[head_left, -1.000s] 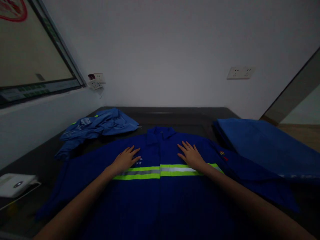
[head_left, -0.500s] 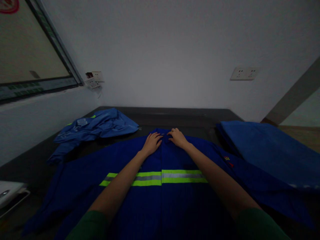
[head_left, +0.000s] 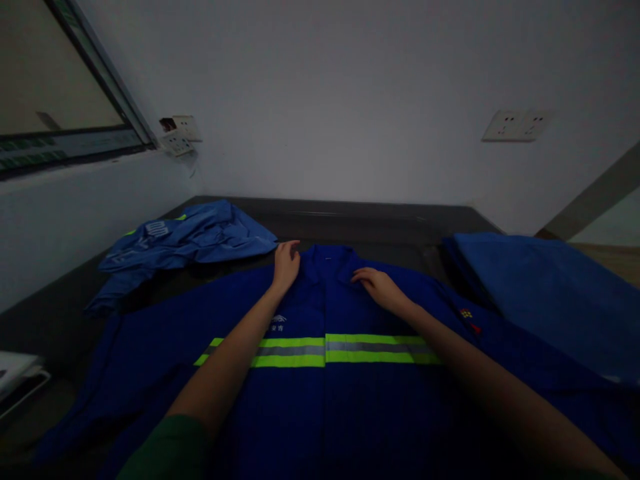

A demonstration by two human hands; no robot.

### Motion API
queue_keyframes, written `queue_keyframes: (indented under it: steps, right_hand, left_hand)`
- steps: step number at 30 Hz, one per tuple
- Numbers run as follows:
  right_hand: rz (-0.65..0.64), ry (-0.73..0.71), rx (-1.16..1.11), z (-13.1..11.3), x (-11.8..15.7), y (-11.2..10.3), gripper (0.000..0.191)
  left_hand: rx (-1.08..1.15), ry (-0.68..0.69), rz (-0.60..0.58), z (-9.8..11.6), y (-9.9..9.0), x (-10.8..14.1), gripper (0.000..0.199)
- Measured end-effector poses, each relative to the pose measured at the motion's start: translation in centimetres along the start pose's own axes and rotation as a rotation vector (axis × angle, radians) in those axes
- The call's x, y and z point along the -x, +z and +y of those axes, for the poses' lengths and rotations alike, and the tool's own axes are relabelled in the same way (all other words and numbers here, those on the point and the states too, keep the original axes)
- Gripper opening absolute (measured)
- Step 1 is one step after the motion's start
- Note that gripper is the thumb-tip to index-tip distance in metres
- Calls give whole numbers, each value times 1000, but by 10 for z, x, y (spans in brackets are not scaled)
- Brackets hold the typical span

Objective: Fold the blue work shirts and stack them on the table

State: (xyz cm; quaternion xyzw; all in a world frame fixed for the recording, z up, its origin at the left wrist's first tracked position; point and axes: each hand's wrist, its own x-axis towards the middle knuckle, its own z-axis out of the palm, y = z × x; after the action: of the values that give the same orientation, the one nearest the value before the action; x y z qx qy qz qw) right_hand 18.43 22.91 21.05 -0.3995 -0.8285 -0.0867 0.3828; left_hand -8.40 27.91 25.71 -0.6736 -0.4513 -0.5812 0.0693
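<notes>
One royal-blue work jacket (head_left: 300, 407) lies spread beneath the fingers, its reflective band (head_left: 290, 351) on their near side. The left hand (head_left: 287, 267) has loosely parted, empty fingers by the collar (head_left: 345, 261); the right hand (head_left: 381, 289) curls opposite, whether pinching it I cannot tell. Rightward lies folded blue cloth (head_left: 540, 287); left of the left fingers, a crumpled garment (head_left: 203, 235).

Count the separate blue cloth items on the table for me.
3 that I can make out: the jacket spread in the middle, the crumpled garment at left and the layered cloth at right, whose layers may hide more.
</notes>
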Motion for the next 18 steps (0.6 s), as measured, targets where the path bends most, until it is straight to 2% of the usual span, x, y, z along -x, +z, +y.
queue_keyframes:
  steps: [3,5,7,10,12,15,18]
  right_hand:
    - [110,57,-97,-2,-22,-13,29]
    - [167,78,-149,-10,-43,-16,24]
    - [146,151,-270,-24,-65,-11,20]
    - [32,343,-466,-47,-96,13,9]
    - [2,402,-497,-58,-109,33,9]
    - [72,375,-488,-64,-117,57,24]
    - [150,308,-547,-61,-118,70,30]
  left_hand:
    - [52,-217,-60,-9,-9,-9,32]
    - [94,-266,-99,-12,-10,-11,32]
    - [142,-282,-113,-13,-6,-12,34]
    - [231,-307,-126,-11,1,-11,39]
    - [347,-343,-147,-9,3,-9,44]
    - [732,-496,-209,-9,1,-9,57]
    - [1043,-641,-282,-11,-4,-10,64]
